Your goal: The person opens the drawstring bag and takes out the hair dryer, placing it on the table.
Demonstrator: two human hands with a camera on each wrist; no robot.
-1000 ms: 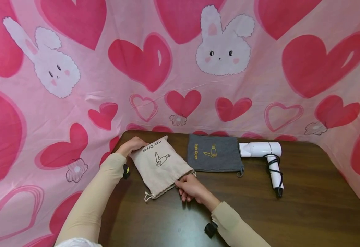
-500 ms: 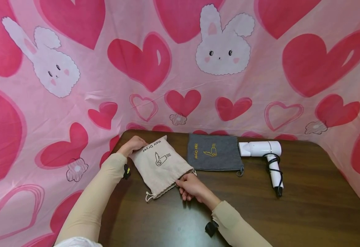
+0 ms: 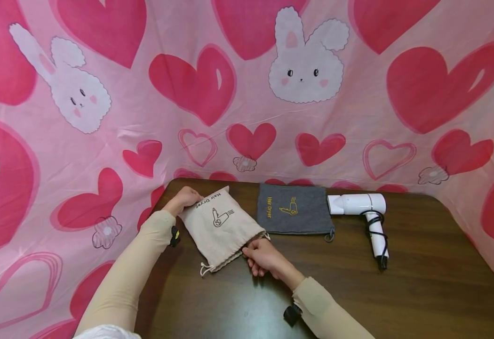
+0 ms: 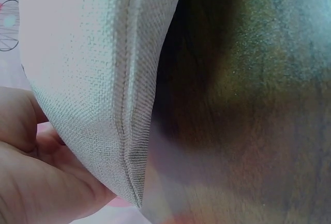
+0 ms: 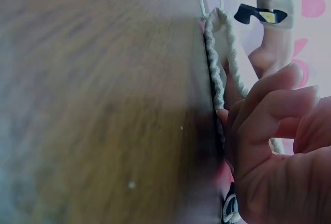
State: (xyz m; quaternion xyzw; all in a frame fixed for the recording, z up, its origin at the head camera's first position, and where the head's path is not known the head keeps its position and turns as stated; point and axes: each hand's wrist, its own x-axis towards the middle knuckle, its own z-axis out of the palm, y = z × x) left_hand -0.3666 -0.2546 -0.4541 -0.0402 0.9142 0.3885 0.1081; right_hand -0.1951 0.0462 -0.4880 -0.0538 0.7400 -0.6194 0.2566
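Note:
A beige drawstring bag [image 3: 223, 230], printed "Hair Dryer" with a dryer drawing, lies slanted at the left of the table. My left hand [image 3: 184, 199] holds its closed far end at the corner; in the left wrist view, thumb and fingers lie along the bag's edge [image 4: 88, 84]. At the near mouth, my right hand [image 3: 267, 258] pinches the rim with thumb and forefinger, its other fingers curled below. The right wrist view shows the ruffled mouth [image 5: 213, 63] parted, with some fingertips hidden at it. White cord loops [image 3: 205, 269] hang from the mouth's left corner.
Just right of the beige bag lies a flat grey drawstring bag [image 3: 295, 212] with yellow print. A white hair dryer [image 3: 359, 205], black cord wound round its handle, lies beyond it. Pink heart-and-rabbit cloth [image 3: 247, 113] hangs behind and beside the brown table [image 3: 323, 273].
Almost nothing differs. My right hand has shifted very slightly to the right at the bag's mouth; my left hand keeps its place at the far corner.

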